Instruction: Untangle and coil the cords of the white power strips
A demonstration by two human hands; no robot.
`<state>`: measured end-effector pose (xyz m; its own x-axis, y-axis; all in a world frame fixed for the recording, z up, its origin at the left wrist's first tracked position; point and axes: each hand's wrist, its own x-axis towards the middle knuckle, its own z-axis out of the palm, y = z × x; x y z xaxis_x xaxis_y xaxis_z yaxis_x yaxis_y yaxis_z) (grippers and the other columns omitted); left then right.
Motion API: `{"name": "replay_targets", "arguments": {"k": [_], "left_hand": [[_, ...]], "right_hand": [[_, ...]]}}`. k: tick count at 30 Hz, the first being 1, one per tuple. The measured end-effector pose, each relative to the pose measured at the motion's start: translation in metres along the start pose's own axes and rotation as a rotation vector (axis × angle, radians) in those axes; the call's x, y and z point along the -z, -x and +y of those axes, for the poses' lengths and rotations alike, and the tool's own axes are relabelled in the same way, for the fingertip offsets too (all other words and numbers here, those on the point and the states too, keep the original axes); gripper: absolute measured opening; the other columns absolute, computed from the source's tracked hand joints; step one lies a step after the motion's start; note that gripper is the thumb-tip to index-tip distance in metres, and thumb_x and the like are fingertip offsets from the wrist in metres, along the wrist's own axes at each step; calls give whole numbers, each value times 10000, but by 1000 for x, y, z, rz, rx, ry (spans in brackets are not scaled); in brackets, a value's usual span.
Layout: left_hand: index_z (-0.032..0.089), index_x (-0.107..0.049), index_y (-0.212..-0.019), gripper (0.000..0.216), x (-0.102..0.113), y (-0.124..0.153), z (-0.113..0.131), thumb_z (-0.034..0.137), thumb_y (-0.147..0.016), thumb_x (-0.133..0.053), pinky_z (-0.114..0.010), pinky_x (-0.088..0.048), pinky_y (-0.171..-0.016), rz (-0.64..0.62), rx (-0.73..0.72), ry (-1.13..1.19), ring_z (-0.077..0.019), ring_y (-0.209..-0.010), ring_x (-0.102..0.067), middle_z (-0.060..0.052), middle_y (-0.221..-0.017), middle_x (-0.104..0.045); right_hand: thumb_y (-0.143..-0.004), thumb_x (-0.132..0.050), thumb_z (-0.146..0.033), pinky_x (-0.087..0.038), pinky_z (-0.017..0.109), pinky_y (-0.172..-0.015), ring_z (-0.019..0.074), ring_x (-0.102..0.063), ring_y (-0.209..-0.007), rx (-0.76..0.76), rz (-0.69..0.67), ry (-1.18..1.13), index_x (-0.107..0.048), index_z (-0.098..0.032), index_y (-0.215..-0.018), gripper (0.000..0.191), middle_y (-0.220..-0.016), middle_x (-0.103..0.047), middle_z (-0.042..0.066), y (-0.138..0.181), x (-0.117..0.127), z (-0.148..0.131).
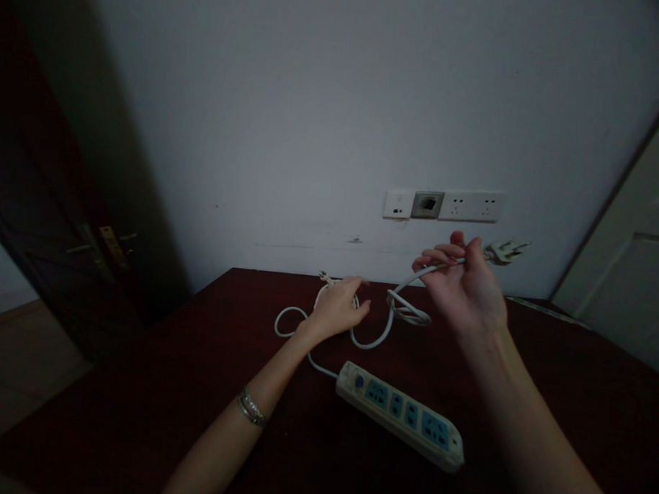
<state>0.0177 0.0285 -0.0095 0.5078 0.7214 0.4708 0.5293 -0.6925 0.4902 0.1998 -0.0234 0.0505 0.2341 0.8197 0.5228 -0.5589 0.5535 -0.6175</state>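
Observation:
In my right hand (466, 288) is a white power cord (377, 342), pinched close behind its plug (506, 252), whose prongs point right. The cord hangs in a loose loop down to the dark red table. My left hand (338, 303) is low over the table among the coils, thumb and fingers apart, with nothing visibly gripped. Just beyond its knuckles lies a second, smaller plug (325, 277). A white power strip (399, 415) with blue socket panels rests in front of my hands, its cord leaving the left end.
On the wall behind are a row of white sockets (471, 206) and a grey outlet plate (428, 205). The dark red table (195, 386) meets the wall. A dark door with a handle (113, 247) stands at left, a pale door (632, 250) at right.

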Motion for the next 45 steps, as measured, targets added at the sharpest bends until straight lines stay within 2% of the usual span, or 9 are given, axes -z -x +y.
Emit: {"name": "replay_targets", "arguments": {"k": [3,8,15,20,24,28,33,39,45], "left_hand": [[177,-511,-1214,454,1,0,10,243,-775,-603,-319,-429,-908,-81,-178,419,-182,-1039,-567,-100,-1183,-591],[123,-655,-972,241,0,-2,9,283,-824,-553,-299,-487,-780,-173,-84,646,-163,-846,-623,-80,-925,-687],[111,-656,-817,237,2,-3,2,333,-806,-572,-218,-460,-595,-103,-14,621,-112,-634,-595,-46,-728,-671],[134,-595,-873,302,-6,-5,-4,420,-835,-507,-208,-445,-498,45,112,648,-131,-576,-623,-22,-709,-635],[150,-574,-883,287,-7,-4,-2,415,-859,-466,-202,-436,-485,159,87,551,-123,-534,-613,-8,-689,-618],[154,-557,-887,266,-4,-1,2,391,-877,-437,-199,-432,-495,233,23,454,-125,-553,-618,-4,-688,-603],[153,-578,-866,238,0,0,2,335,-889,-427,-209,-445,-603,343,-30,242,-123,-636,-607,-18,-720,-619],[156,-603,-879,236,3,0,1,300,-898,-417,-226,-426,-721,382,-95,78,-131,-717,-590,-37,-781,-647],[150,-616,-894,249,10,-1,-1,303,-898,-420,-216,-416,-712,284,-133,92,-116,-699,-574,-33,-804,-654]], "right_hand": [[-885,-446,-468,-447,277,-652,83,-374,-473,-37,2,-50,-603,-283,-740,282,-526,-407,-58,3,-6,1],[-863,-502,-447,-437,249,-562,76,-293,-413,-88,-16,-36,-555,-249,-739,240,-472,-259,-83,3,-4,2],[-689,-694,-337,-466,239,-527,68,-335,-421,-144,19,176,-426,-247,-778,296,-482,-298,-112,-5,10,9],[-704,-610,-499,-468,247,-469,82,-349,-387,-183,4,346,-396,-290,-885,350,-484,-379,-118,-15,19,20],[-775,-473,-605,-458,259,-471,84,-371,-378,-194,-90,519,-447,-236,-714,374,-462,-382,-81,-17,28,25],[-753,-529,-607,-440,248,-492,104,-463,-430,-168,-218,751,-433,-209,-532,465,-421,-387,-48,-11,29,21],[-771,-541,-525,-359,223,-443,88,-395,-397,-193,-358,1001,-588,-187,-603,381,-411,-440,-52,-4,27,11],[-841,-492,-364,-443,281,-640,164,-580,-665,-77,-525,1164,-720,-236,-949,283,-761,-690,-11,1,20,13],[-805,-538,-278,-462,372,-817,226,-630,-871,17,-470,1155,-713,-271,-988,253,-959,-709,16,3,20,23]]}}
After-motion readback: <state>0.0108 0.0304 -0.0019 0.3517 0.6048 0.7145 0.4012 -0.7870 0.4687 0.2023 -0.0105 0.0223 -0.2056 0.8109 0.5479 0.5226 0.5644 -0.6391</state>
